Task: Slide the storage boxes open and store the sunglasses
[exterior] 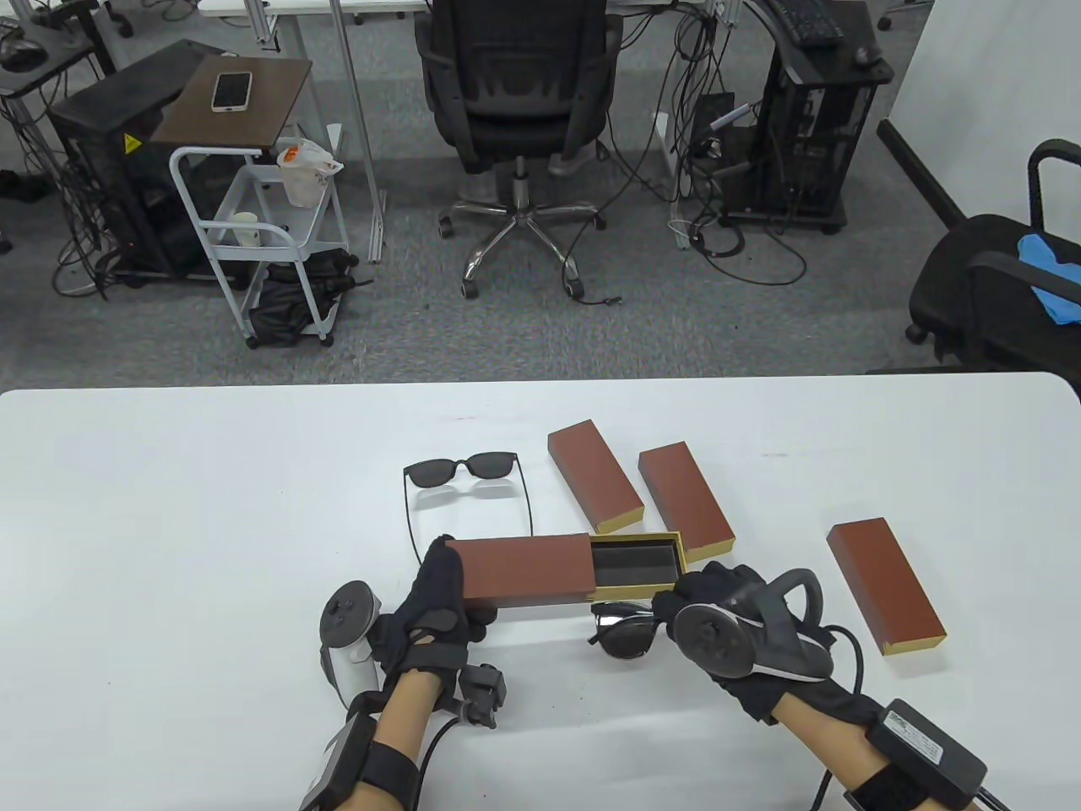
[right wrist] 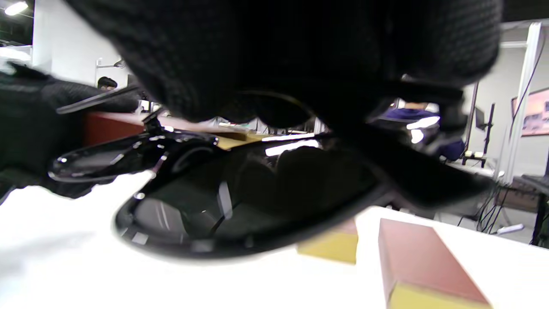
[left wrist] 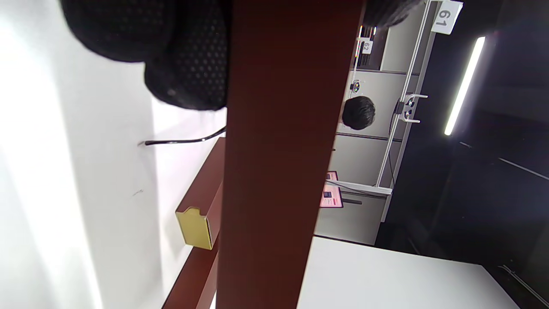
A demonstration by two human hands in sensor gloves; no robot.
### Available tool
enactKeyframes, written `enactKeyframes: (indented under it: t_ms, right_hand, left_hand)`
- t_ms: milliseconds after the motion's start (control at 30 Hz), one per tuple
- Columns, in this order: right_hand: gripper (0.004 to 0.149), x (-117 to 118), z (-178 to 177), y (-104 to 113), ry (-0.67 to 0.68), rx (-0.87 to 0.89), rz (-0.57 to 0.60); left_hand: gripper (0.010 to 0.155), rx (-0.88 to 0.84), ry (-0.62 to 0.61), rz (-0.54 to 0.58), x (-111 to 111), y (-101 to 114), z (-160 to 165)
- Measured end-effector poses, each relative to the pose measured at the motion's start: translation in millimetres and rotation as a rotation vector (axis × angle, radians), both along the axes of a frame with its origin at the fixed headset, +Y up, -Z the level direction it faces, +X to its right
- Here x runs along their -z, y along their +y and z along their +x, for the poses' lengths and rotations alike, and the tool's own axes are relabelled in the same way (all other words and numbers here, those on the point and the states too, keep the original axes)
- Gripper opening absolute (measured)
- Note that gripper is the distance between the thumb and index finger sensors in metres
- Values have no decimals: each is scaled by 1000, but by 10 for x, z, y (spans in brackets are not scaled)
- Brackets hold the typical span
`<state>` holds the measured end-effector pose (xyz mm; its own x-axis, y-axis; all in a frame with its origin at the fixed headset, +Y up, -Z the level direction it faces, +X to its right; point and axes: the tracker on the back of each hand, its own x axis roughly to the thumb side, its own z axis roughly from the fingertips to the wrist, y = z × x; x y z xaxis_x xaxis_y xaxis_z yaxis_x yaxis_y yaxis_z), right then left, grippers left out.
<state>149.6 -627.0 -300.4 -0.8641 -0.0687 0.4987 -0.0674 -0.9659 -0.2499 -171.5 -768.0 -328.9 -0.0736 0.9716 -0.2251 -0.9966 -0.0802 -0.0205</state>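
Two gloved hands at work: left hand [exterior: 439, 591] gripping the sleeve of a half-open box [exterior: 564, 570], right hand [exterior: 726, 621] curled around folded sunglasses [exterior: 627, 632] just below the exposed tray. Risk of snagging on the short opening, tray barely slid out.

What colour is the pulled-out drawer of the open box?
Gold rim, dark lining: the drawer shows best in the table view.

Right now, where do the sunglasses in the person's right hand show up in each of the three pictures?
Table view: sunglasses low centre, pinched by the right hand, just below the open box.
Left wrist view: not in it.
Right wrist view: sunglasses fill the middle, under the glove.
Shared landmark: the open box's red sleeve, also in the left wrist view.
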Motion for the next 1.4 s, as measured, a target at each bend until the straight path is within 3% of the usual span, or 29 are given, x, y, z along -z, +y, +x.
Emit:
enactKeyframes:
  t_ms: [233, 767, 1400]
  right_hand:
    - [38, 165, 93, 258, -88, -85, 74]
    - [36, 168, -5, 192, -91, -295, 67]
    - [37, 249, -202, 37, -131, -124, 5]
  left_hand:
    - [74, -20, -50, 11, -6, -5, 97]
    - [74, -49, -150, 28, -11, 17, 243]
    - [74, -64, -215, 17, -16, 5, 344]
